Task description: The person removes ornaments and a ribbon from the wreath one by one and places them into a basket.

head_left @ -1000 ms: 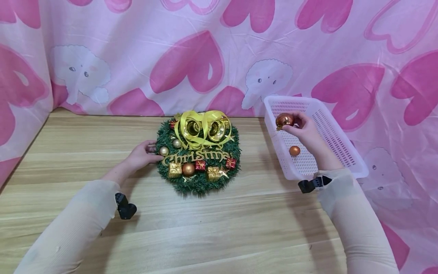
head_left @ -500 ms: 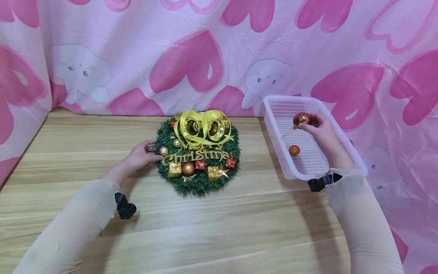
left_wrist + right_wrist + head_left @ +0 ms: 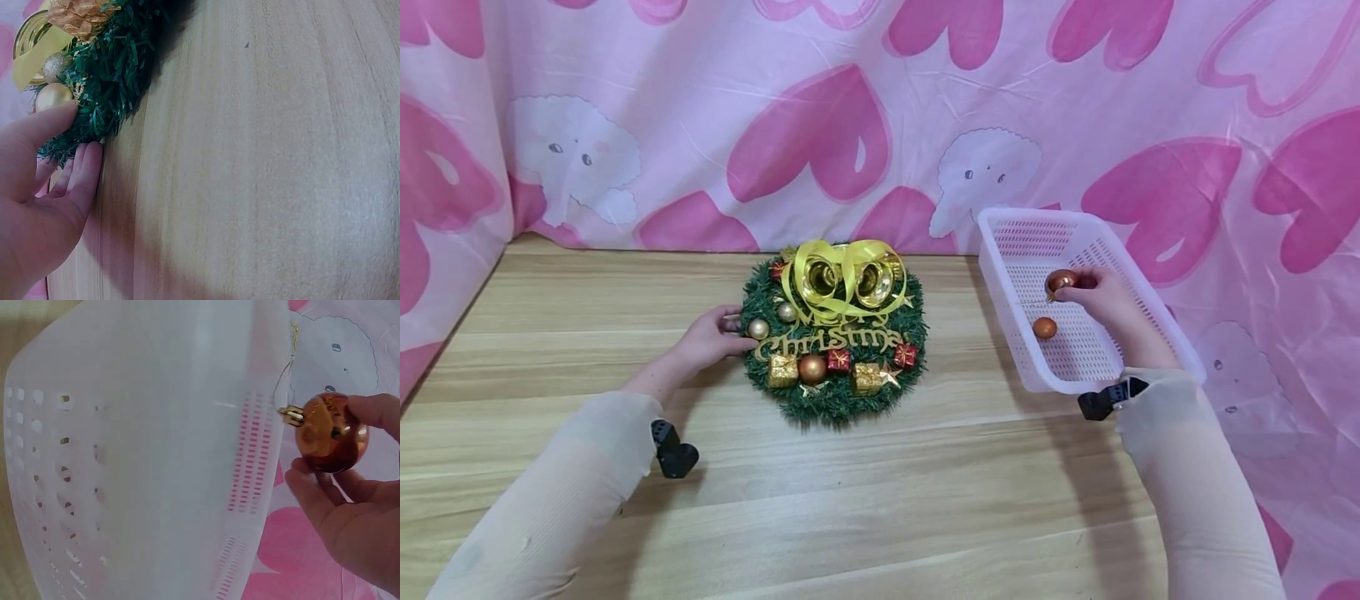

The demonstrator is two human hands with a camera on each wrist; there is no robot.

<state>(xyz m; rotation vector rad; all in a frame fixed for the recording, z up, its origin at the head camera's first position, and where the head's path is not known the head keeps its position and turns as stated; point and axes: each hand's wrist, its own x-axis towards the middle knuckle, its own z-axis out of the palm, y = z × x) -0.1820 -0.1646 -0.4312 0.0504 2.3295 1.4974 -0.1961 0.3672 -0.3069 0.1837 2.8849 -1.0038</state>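
A round green Christmas wreath [image 3: 838, 403] lies on the table, trimmed with gold bells, yellow ribbon, small gift boxes and baubles. My left hand [image 3: 703, 339] holds its left edge; in the left wrist view the thumb [image 3: 55, 120] is on top by a gold bauble [image 3: 54, 97], the fingers lower at the rim. Over the white basket [image 3: 1037, 367], my right hand [image 3: 1108, 298] pinches a shiny copper Christmas bauble [image 3: 1061, 283]. The right wrist view shows this bauble [image 3: 331, 433] between thumb and fingertips, its gold cap and string loop pointing away from the palm.
A smaller orange-copper bauble [image 3: 1045, 328] lies on the basket's floor. The basket stands at the right of the wooden table [image 3: 850, 517], near a pink heart-patterned cloth [image 3: 685, 125] that hangs behind and at the sides.
My right hand has moved right and then slightly lower with the copper bauble, from the basket's left side toward its middle. The left hand and the wreath have stayed in place.
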